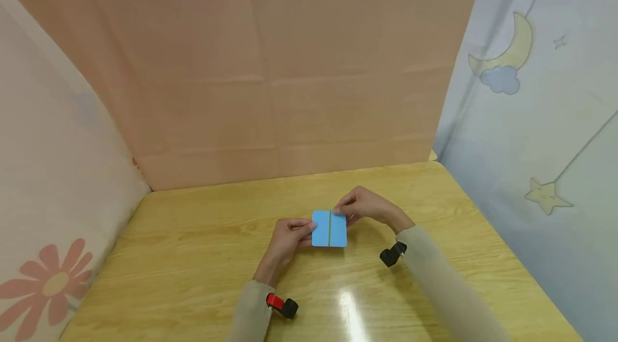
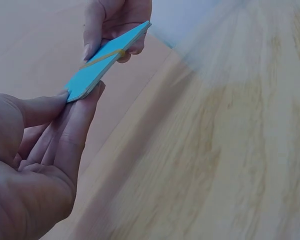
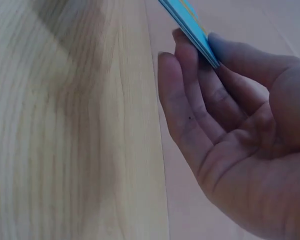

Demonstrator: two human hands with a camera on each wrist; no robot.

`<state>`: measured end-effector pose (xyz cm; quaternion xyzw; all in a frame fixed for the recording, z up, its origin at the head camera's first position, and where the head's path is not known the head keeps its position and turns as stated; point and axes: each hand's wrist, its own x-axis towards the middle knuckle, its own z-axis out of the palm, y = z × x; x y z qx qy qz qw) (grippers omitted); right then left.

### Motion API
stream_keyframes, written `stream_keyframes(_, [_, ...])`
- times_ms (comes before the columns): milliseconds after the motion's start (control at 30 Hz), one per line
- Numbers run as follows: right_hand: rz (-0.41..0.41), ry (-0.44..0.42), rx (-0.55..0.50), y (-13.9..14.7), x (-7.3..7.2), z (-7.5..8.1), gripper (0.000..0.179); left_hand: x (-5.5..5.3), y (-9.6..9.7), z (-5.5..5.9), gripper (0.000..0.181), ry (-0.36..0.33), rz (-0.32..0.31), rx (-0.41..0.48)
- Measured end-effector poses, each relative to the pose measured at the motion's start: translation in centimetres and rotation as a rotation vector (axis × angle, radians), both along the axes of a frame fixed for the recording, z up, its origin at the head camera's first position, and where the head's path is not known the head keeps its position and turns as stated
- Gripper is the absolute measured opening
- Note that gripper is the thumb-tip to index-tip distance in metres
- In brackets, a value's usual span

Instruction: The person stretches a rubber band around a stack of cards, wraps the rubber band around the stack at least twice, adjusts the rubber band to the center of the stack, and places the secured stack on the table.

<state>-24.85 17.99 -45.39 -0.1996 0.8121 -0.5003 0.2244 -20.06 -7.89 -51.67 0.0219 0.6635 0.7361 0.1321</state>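
Observation:
A thin stack of blue square cards [image 1: 321, 230] is held up over the table between both hands. A yellowish rubber band [image 1: 330, 229] runs round its middle. My left hand [image 1: 285, 240] pinches the stack's left edge, thumb on top and fingers underneath. At the far right corner my right hand [image 1: 370, 206] pinches it, with the thumb close to the band. From the left wrist, the stack [image 2: 87, 79] appears tilted, its layered edge showing. In the right wrist view only one end of the stack [image 3: 192, 30] is visible.
The light wooden table [image 1: 193, 267] spreads out below the hands. A plain peach-coloured cloth [image 1: 289, 73] hangs along its far edge. Patterned curtains flank it, with a red flower [image 1: 55, 284] on the left and a moon [image 1: 519, 46] on the right.

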Motion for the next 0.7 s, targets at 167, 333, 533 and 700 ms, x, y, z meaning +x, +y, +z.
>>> stream_keyframes(167, [0.069, 0.008, 0.07, -0.1, -0.5, 0.6, 0.019, 0.1, -0.2, -0.3, 0.029, -0.004, -0.017, -0.01])
stream_keyframes(333, [0.085, 0.013, 0.089, -0.4, -0.9, 0.7, 0.019, 0.2, -0.2, -0.2, 0.029, 0.008, -0.026, -0.02])
stream_keyframes(533, [0.08, 0.041, 0.075, -1.0, -0.7, 0.6, 0.019, 0.4, -0.2, 0.1, 0.027, 0.024, 0.0, -0.037])
stream_keyframes(700, [0.065, 0.066, 0.065, -1.4, -0.3, 0.8, 0.02, 0.7, -0.2, 0.5, 0.028, 0.03, 0.028, -0.045])
